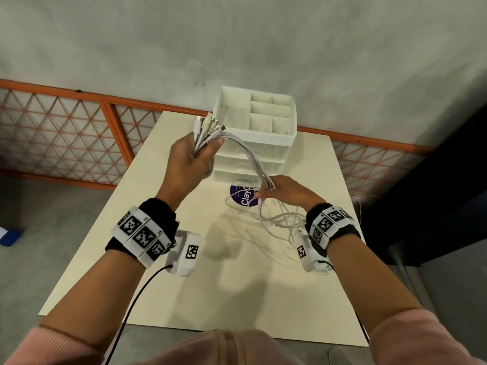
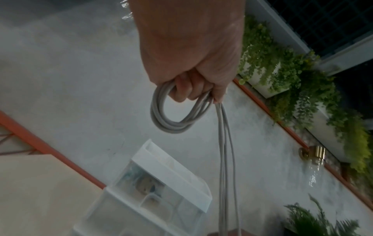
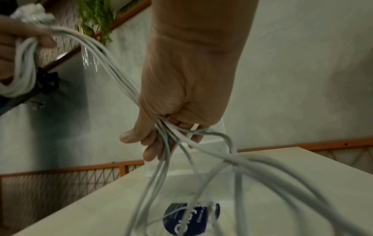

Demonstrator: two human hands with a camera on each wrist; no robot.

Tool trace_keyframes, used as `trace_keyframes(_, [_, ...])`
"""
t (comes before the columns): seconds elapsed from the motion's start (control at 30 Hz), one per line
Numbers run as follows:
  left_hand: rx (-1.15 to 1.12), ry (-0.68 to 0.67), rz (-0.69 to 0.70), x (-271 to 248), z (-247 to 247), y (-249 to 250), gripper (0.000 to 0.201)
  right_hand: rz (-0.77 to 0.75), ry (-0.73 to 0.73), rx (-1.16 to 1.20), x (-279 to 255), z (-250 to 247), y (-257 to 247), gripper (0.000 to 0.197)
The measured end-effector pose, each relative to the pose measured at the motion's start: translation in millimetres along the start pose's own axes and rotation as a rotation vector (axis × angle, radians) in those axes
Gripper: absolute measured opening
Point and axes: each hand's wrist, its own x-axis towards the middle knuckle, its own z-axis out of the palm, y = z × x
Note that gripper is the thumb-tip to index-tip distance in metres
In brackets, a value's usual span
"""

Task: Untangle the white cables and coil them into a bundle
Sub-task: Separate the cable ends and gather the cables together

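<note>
Several white cables (image 1: pixel 246 151) arc between my two hands above the table. My left hand (image 1: pixel 193 159) is raised and grips them just below their plug ends (image 1: pixel 208 123), with a small coiled loop (image 2: pixel 173 111) hanging from its curled fingers (image 2: pixel 185 91). Lower and to the right, my right hand (image 1: pixel 279 189) holds the same strands, which run through its curled fingers (image 3: pixel 153 143). From there the loose cable tails (image 1: pixel 282 222) spill in a tangle onto the table, blurred in the right wrist view as tails (image 3: pixel 252 161).
A white stacked drawer organiser (image 1: pixel 257 133) with open top compartments stands at the table's far edge, right behind the hands. A round purple sticker (image 1: pixel 243 194) lies on the cream table (image 1: pixel 184 299). An orange lattice railing (image 1: pixel 79 127) runs behind.
</note>
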Motion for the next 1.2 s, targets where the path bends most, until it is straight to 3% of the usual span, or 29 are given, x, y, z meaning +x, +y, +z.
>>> trace_keyframes(0.1, [0.012, 0.073, -0.009, 9.3, -12.0, -4.7, 0.031, 0.055, 0.011, 0.016, -2.7, 3.1, 12.6, 0.033])
trace_keyframes(0.2, [0.031, 0.198, -0.077, 16.6, -26.2, -27.6, 0.032, 0.085, 0.137, 0.168, -7.5, 4.6, 26.8, 0.036])
trace_keyframes(0.3, [0.22, 0.247, -0.196, 11.7, -31.2, -53.0, 0.037, 0.056, 0.132, 0.216, -9.4, -0.4, 28.3, 0.037])
trace_keyframes(0.4, [0.431, 0.191, -0.443, -2.9, -34.7, -81.3, 0.041, 0.009, 0.032, 0.216, -13.6, -9.4, 21.0, 0.024])
trace_keyframes(0.47, [0.529, 0.069, -0.614, -12.0, -41.5, -104.2, 0.043, 0.008, 0.015, 0.177, -16.3, -15.8, 18.4, 0.023])
trace_keyframes(0.53, [0.578, -0.052, -0.662, -19.3, -44.2, -115.7, 0.047, 0.018, 0.031, 0.075, -15.7, -18.9, 17.3, 0.03])
trace_keyframes(0.67, [0.404, -0.094, -0.35, -25.3, -19.8, -90.7, 0.055, 0.095, -0.049, -0.3, -10.7, -13.9, 5.2, 0.039])
trace_keyframes(0.73, [0.317, -0.274, -0.186, -23.4, 1.6, -71.6, 0.07, 0.035, -0.11, -0.289, -7.9, -8.1, -9.1, 0.04])
trace_keyframes(0.83, [0.246, -0.518, -0.093, -19.8, 29.0, -63.0, 0.079, -0.119, -0.16, -0.13, -6.6, -4.6, -32.2, 0.039])
trace_keyframes(0.97, [0.376, -0.483, -0.067, -10.3, 40.7, -64.5, 0.023, -0.175, -0.157, -0.007, -6.7, -12.7, -37.2, 0.04])
trace_keyframes(1.1, [0.417, -0.536, 0.014, -3.6, 36.3, -56.7, 0.021, -0.14, -0.109, 0.074, -8.6, -10.0, -24.3, 0.045])
trace_keyframes(1.2, [0.411, -0.437, 0.096, 2.5, 29.0, -51.6, 0.025, -0.08, -0.053, 0.115, -12.0, -7.7, -21.3, 0.054])
